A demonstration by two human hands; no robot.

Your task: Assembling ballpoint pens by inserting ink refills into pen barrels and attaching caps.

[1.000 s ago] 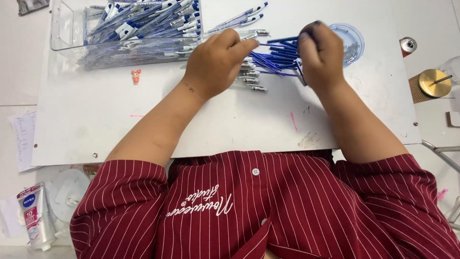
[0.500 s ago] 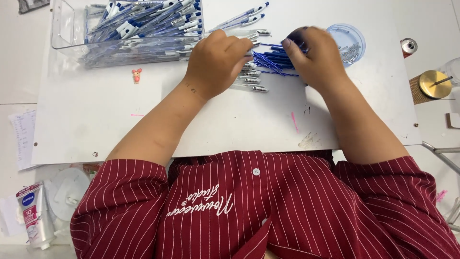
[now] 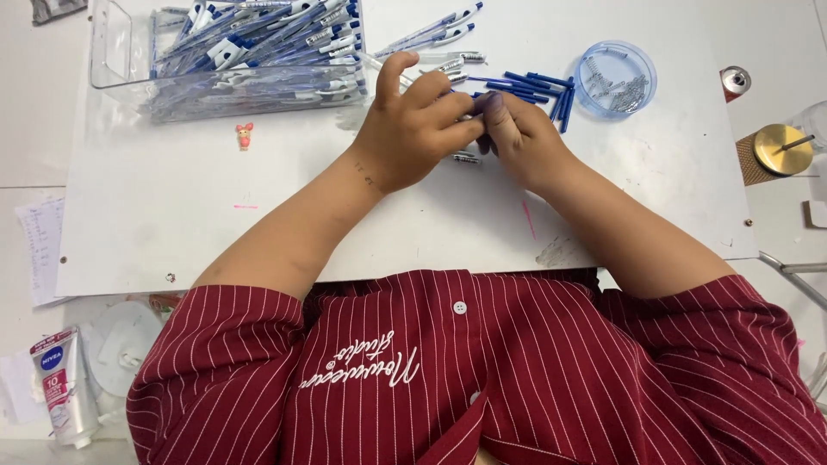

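Note:
My left hand [image 3: 412, 129] and my right hand [image 3: 527, 142] meet fingertip to fingertip over the white board [image 3: 258, 215]. Between them they pinch a small pen part, mostly hidden by the fingers. Just behind the right hand lies a loose pile of blue pen refills [image 3: 536, 86]. Several clear pen barrels with metal tips [image 3: 448, 65] lie behind the left hand, and a few small pieces [image 3: 465, 158] lie under the hands.
A clear plastic tray [image 3: 116, 60] full of blue and white pens stands at the back left. A round blue dish [image 3: 648, 82] holding springs sits at the back right. A small red figure [image 3: 245, 135], a cream tube [image 3: 65, 387] and a gold-lidded cup [image 3: 780, 151] lie around.
My right hand left the pile of blue refills and moved left to meet the left hand. Both hands now pinch together at one spot.

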